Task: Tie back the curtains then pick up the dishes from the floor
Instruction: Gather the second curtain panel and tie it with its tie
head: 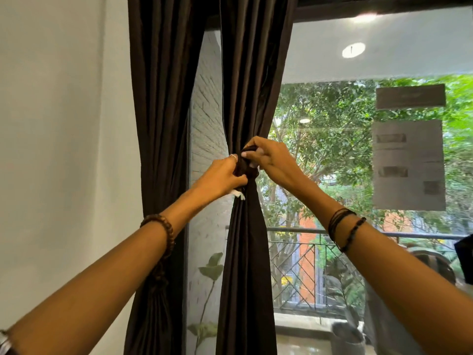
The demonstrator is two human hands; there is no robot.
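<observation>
Two dark brown curtains hang in the middle of the frame. The right curtain (245, 103) is gathered into a narrow waist just below centre, where a tie-back (246, 167) of the same dark cloth wraps it. Both hands meet at that waist. The left hand (222, 178) comes in from the lower left, its fingers curled tight round the tie and the bunched cloth; a ring shows on one finger and a scrap of white fabric (238, 194) pokes out just beneath the hand. The right hand (272, 160) reaches in from the lower right and pinches the upper part of the tie between thumb and bent fingers. The left curtain (161, 124) hangs beside the white wall (64, 149), partly behind the left forearm, which wears a beaded bracelet (163, 228). Dark cord bracelets (344, 226) circle the right wrist. Through the window (358, 149) on the right are green trees and a metal railing (307, 272). No dishes are in view.
</observation>
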